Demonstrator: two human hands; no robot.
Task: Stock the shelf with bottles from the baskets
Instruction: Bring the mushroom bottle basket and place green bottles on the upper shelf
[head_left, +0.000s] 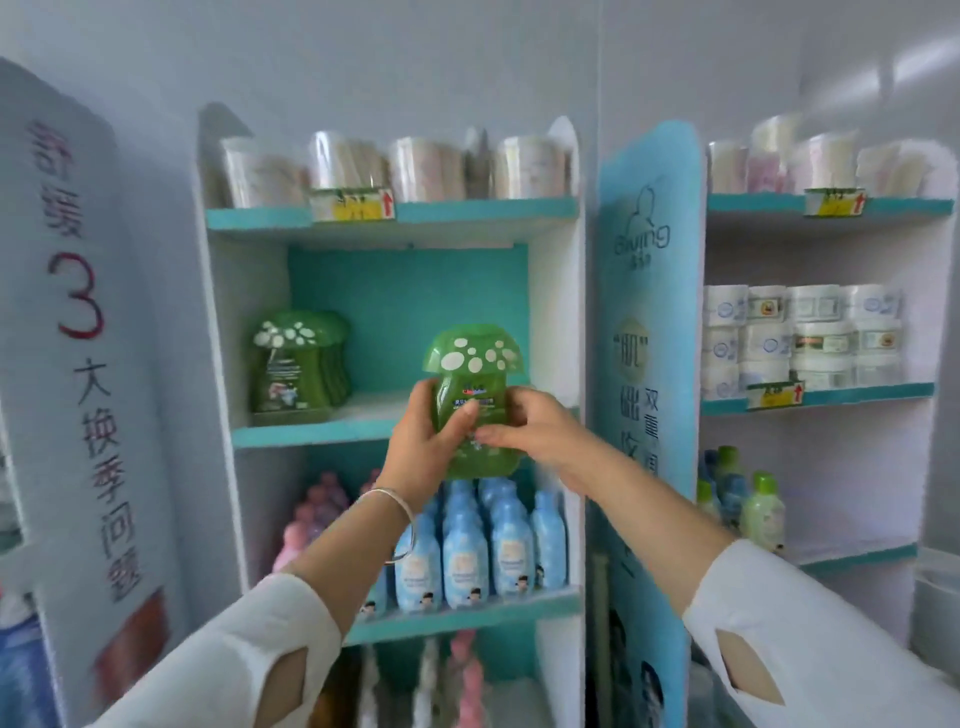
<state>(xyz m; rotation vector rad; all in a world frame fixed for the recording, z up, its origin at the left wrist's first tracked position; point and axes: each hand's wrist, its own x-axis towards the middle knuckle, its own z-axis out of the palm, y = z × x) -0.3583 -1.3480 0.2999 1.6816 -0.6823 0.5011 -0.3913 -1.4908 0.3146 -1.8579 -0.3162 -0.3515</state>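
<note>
Held upright: green mushroom-cap bottle, in left-hand grip and right-hand grip, both curled round it. Lies right of, in front of shelved mushroom-bottle row; left-hand grip nearer row.

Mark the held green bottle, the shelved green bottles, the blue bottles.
held green bottle (470, 392): head view, label on body.
shelved green bottles (291, 369): head view, front bottle's body.
blue bottles (465, 564): head view, front-row bottle's body.

Open shelf right of green bottles
</note>
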